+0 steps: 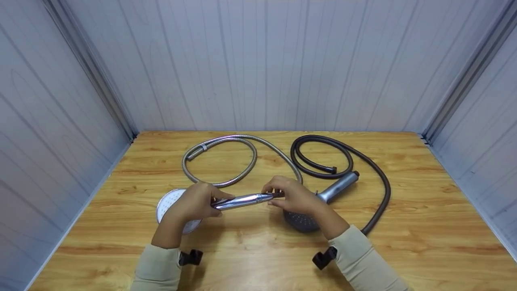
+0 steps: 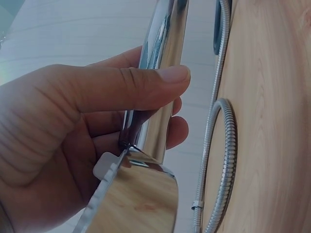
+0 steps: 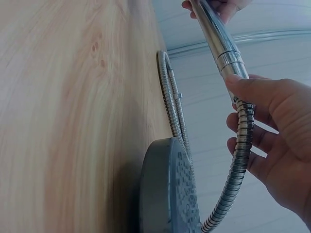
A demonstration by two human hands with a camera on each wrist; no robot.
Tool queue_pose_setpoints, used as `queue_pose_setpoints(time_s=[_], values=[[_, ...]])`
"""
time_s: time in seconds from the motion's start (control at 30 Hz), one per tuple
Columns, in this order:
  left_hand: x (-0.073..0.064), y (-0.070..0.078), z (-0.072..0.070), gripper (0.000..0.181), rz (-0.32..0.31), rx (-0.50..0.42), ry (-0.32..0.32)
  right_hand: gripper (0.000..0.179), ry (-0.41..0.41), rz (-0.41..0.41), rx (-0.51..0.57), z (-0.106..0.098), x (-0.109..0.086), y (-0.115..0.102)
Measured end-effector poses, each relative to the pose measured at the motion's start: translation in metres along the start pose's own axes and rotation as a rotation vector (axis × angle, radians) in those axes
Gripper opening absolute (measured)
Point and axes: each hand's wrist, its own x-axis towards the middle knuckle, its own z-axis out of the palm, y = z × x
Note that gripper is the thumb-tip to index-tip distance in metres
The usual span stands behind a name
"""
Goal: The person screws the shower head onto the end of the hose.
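My left hand (image 1: pixel 194 204) grips the handle of a chrome shower head (image 1: pixel 238 201), its thumb (image 2: pixel 165 77) lying across the shiny handle. The white spray face (image 1: pixel 167 202) shows partly from behind that hand. At the handle's other end, my right hand (image 1: pixel 297 196) pinches the end fitting of a silver metal shower hose (image 3: pixel 235 170) between thumb and fingers. The fitting meets the handle end in line. How far it is threaded on, I cannot tell. From there the hose curves down and loops on the table.
A grey shower head (image 1: pixel 303 221) lies beneath and beside my right forearm, its handle pointing to the back right. A black hose (image 1: pixel 387 190) is coiled behind it and runs down the right side. Panel walls (image 1: pixel 266 64) enclose the wooden table (image 1: pixel 424 226).
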Motion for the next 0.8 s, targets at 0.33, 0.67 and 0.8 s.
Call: queue_pose_setpoints(time_s=[0.33, 0.67, 0.8], values=[[0.0006, -0.0003, 0.0007, 0.051, 0.019, -0.012, -0.009, 0.024, -0.008, 0.035, 0.043, -0.0013, -0.0009, 0.001], [0.0011, 0.0016, 0.0004, 0.051, 0.005, -0.015, -0.01, 0.023, -0.016, 0.023, 0.045, -0.0027, -0.0017, 0.0007], [0.0011, 0.0022, 0.0001, 0.051, -0.015, -0.02, -0.011, 0.022, -0.032, 0.022, 0.021, -0.0032, -0.0014, 0.0012]])
